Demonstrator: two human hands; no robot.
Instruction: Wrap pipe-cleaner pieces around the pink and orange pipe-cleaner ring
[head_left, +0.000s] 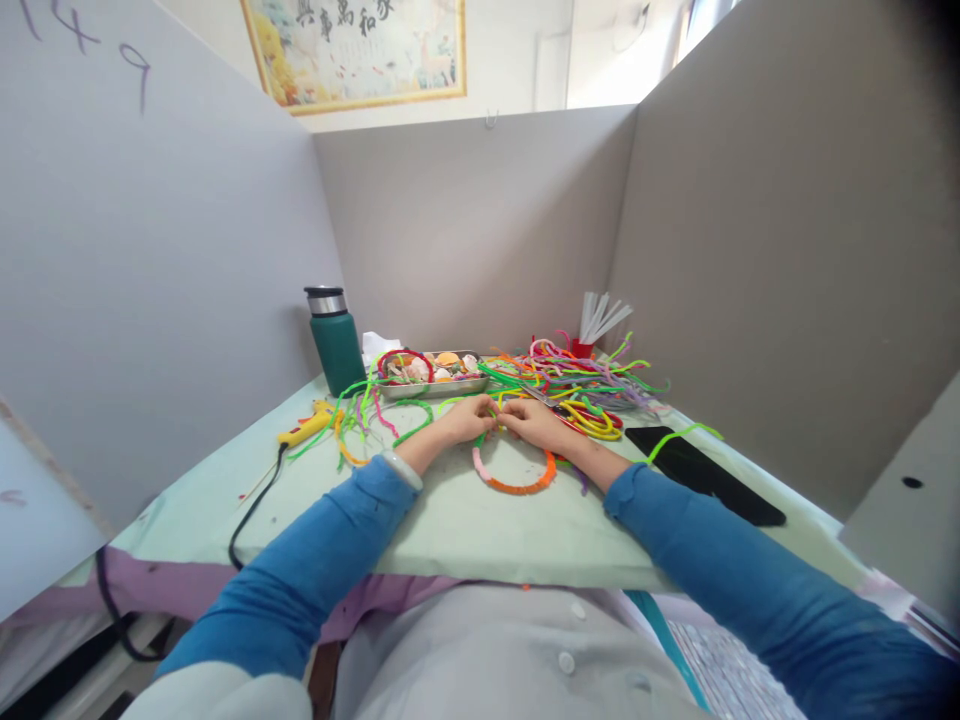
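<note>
A ring wrapped in fuzzy pipe cleaners [523, 488] stands out on the pale cloth in front of me, orange along the bottom, with pink and green on its left side. At the ring's far side my left hand [472, 418] is closed in a pinch, its fingertips on the ring. My right hand [531, 422] pinches close beside it, thumb and fingers together, nearly touching the left. A bit of yellow-green pipe cleaner shows between the fingertips. The hands hide the ring's top, so exactly what each pinches there is partly covered.
Behind my hands lie a metal tray [435, 388] of shells and a heap of coloured pipe cleaners [577, 370]. A green bottle [337, 345] and yellow glue gun [307, 424] with a black cord are left. On the right lies a black phone-like slab [705, 475]; glue sticks [600, 318] stand behind.
</note>
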